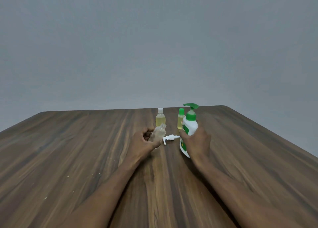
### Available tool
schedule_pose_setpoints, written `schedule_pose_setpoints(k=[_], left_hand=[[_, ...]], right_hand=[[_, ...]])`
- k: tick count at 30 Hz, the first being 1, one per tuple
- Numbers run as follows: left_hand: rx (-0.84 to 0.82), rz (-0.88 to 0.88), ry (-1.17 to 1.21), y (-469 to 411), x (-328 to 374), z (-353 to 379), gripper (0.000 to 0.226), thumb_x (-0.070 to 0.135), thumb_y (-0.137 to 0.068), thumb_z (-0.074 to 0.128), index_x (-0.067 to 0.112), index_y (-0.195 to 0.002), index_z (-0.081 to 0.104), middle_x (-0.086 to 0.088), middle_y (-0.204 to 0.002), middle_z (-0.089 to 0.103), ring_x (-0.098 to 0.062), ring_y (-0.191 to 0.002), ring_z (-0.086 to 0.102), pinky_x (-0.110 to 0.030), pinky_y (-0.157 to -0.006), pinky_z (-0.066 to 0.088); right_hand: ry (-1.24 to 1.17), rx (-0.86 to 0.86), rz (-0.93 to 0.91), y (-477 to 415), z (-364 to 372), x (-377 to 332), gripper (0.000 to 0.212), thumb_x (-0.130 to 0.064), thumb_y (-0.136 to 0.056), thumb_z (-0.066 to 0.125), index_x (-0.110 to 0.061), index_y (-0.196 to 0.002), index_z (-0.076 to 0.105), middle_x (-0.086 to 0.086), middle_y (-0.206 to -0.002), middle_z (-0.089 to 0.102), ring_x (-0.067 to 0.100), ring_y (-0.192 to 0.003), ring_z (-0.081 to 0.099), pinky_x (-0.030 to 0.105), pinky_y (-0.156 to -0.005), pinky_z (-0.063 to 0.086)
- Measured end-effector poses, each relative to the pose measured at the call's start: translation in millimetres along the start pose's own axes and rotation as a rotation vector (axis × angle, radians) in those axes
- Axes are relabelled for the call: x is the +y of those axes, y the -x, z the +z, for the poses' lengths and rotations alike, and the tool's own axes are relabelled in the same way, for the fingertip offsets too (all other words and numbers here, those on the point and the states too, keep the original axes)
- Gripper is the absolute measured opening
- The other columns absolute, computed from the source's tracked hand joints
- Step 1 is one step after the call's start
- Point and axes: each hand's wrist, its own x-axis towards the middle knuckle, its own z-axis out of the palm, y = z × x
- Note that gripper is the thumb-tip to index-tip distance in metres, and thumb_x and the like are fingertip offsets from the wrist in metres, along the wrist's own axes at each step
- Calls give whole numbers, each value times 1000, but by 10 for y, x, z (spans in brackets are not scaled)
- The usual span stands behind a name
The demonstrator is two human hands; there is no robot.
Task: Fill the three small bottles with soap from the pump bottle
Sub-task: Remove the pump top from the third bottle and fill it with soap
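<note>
A dark wood-grain table (pixel 82 159) runs away from the person to a plain grey wall (pixel 154 47). Nearest, two bare forearms reach forward. The left hand (pixel 146 141) curls its fingers round an uncapped clear bottle (pixel 158 132), holding it tilted with the open threaded neck pointing up and towards the other hand; it looks empty or nearly so. The right hand (pixel 197 141) wraps round the lower body of the white pump bottle (pixel 189 127), which leans slightly, its green pump head above the grip and the nozzle turned towards the left hand. Between the two grips a white spray cap (pixel 169 138) lies on its side on the wood. Just beyond the left hand's grip stands a white-capped bottle (pixel 160 119) with yellowish liquid; just beyond the right hand's, partly behind the pump bottle, a green-capped bottle (pixel 180 121), also yellowish. The open neck is narrow, so a nozzle held off-centre would probably drop soap down the outside or onto the table. Both hands are occupied, and pressing the pump one-handed could jerk the nozzle aside. The loose cap could be knocked away.
</note>
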Motion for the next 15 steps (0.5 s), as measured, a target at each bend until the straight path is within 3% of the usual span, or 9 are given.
schedule_pose_setpoints(k=[5, 8, 11, 13, 15], left_hand=[[-20, 19, 20, -8, -22, -26, 35, 11, -79, 82, 29, -106, 71, 12, -92, 75, 11, -75, 65, -6, -66, 50], [-37, 38, 27, -16, -36, -58, 43, 10, -80, 77, 29, -118, 69, 22, -95, 75, 9, -87, 67, -9, -74, 52], [-54, 56, 51, -13, -13, -86, 46, 3, -83, 76, 38, -111, 67, 28, -96, 74, 10, -93, 67, -9, -77, 52], [-61, 65, 69, -21, -5, -99, 50, 0, -82, 76, 42, -108, 66, 31, -98, 73, 8, -96, 68, -12, -78, 53], [-62, 71, 77, -36, -11, -100, 50, 1, -80, 79, 37, -113, 69, 22, -103, 75, 2, -98, 69, -18, -81, 56]], right_hand=[[33, -28, -58, 61, 18, 20, 41, -20, -80, 78, -10, -114, 57, -5, -89, 57, 24, -85, 60, 28, -64, 32], [-43, -56, -96, 43, -16, 27, 72, -24, -77, 81, -21, -137, 42, -10, -114, 61, 14, -98, 61, 22, -70, 37], [-172, -88, -221, -37, -95, -12, 101, -19, -72, 86, -29, -151, 23, -9, -142, 44, 3, -118, 54, 11, -85, 42], [-187, -72, -353, -135, -151, -20, 108, -12, -72, 85, -27, -154, 17, -10, -151, 31, 4, -129, 48, 15, -95, 44], [-169, -76, -462, -224, -183, -8, 107, -8, -72, 84, -21, -155, 17, -13, -156, 25, 8, -135, 43, 22, -95, 50]])
